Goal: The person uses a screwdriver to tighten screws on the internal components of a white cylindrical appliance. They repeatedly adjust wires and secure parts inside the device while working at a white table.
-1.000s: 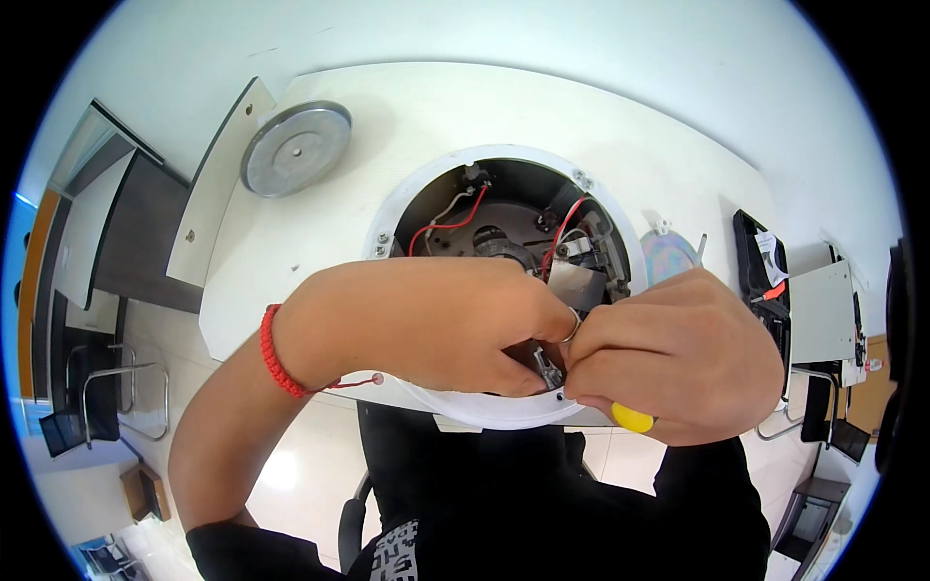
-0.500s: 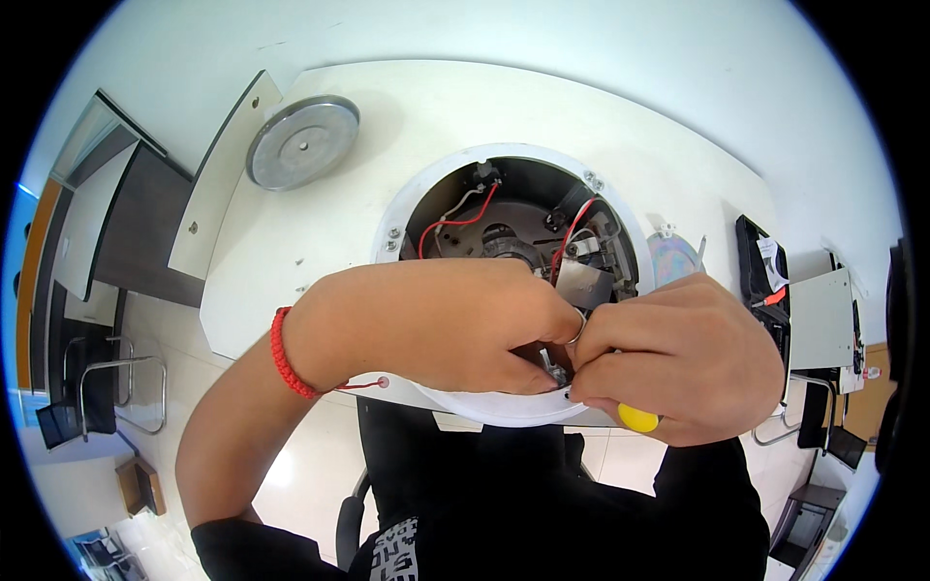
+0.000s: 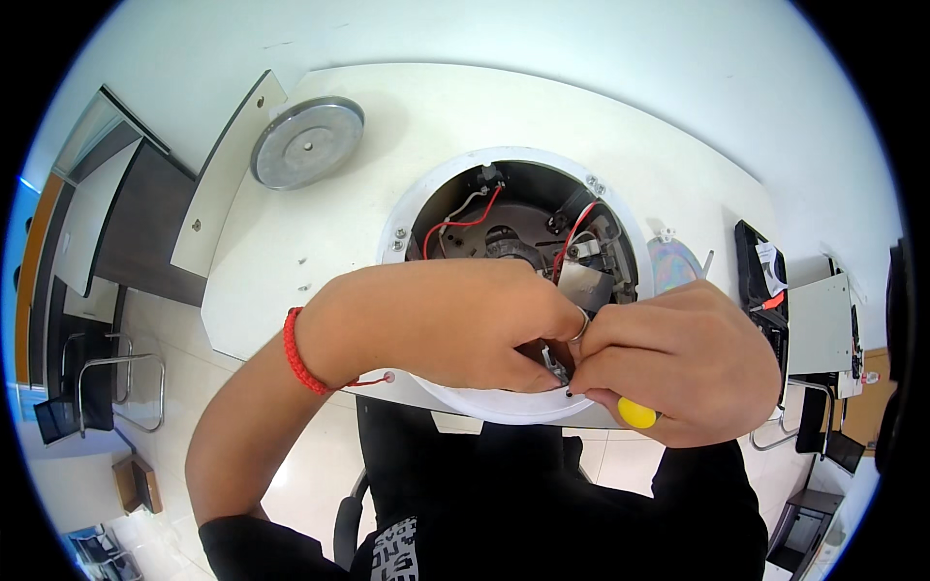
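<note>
A white table [image 3: 262, 242] carries an open round drum [image 3: 494, 411] at its near edge. The left hand [image 3: 460, 324] arches across the drum, wrist bent, fingers curving down inside; its grip cannot be told. The right hand [image 3: 688, 358] meets it, curled closed around a yellow handle [image 3: 637, 413]. Between them shows a small metal clip [image 3: 554, 366].

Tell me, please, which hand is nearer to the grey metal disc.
Left. The left hand is right of the grey metal disc, toward the person; the right hand is farther right.
</note>
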